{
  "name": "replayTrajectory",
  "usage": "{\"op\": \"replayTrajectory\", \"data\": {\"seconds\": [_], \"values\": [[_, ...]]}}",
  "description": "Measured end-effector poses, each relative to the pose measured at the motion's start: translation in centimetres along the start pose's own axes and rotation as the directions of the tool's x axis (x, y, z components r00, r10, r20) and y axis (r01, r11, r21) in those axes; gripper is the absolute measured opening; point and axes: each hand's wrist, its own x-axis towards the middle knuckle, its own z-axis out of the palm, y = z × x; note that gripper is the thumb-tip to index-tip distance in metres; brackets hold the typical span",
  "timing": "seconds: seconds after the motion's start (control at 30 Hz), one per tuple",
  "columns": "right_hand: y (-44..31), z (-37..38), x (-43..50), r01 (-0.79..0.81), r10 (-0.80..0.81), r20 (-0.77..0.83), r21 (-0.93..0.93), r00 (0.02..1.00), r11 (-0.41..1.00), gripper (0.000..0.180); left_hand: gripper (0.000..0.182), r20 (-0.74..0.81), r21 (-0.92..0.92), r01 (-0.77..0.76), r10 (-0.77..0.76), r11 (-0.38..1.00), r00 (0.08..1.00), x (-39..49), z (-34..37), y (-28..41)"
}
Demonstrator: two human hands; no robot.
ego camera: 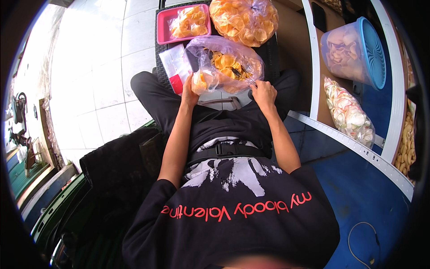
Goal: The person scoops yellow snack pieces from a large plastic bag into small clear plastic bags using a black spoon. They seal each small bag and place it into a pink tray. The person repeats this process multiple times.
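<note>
My left hand [190,92] holds a small clear plastic bag [200,82] with some orange chips inside. In my right hand [264,95] is the handle end of metal tongs [248,78], whose far end reaches among the chips [226,62] in a large open plastic bag [257,55]. That bag lies on a black woven table [162,69] before me. Behind it sits a big tied bag of orange chips [243,25]. A pink tray [161,28] at the back left holds a filled small bag [189,22]. A pack of plastic bags [176,62] lies beside my left hand.
Shelves with white metal edges [314,67] stand on the right. They hold a clear tub with a blue lid [373,53], a bag of pale chips [349,114] and a dark phone [319,16]. A thin cable [351,232] lies on the blue surface at lower right.
</note>
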Motion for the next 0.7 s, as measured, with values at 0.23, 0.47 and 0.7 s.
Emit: {"op": "replayTrajectory", "data": {"seconds": [0.23, 0.47, 0.7], "values": [[-0.6, -0.9, -0.2, -0.041, 0.041, 0.009, 0.063, 0.999, 0.997, 0.027, 0.050, 0.030, 0.117, -0.079, 0.076, 0.990, 0.997, 0.0, 0.7, 0.0], [-0.8, 0.2, 0.2, -0.015, 0.019, -0.044, 0.090, 0.999, 0.996, 0.027, 0.046, 0.152, 0.353, -0.226, 0.182, 0.908, 0.971, 0.0, 0.5, -0.1], [-0.9, 1.4, 0.4, 0.017, -0.004, -0.083, 0.154, 0.997, 0.988, 0.024, 0.047, 0.120, 0.530, -0.242, 0.210, 0.813, 0.970, -0.8, 0.8, 0.2]]}}
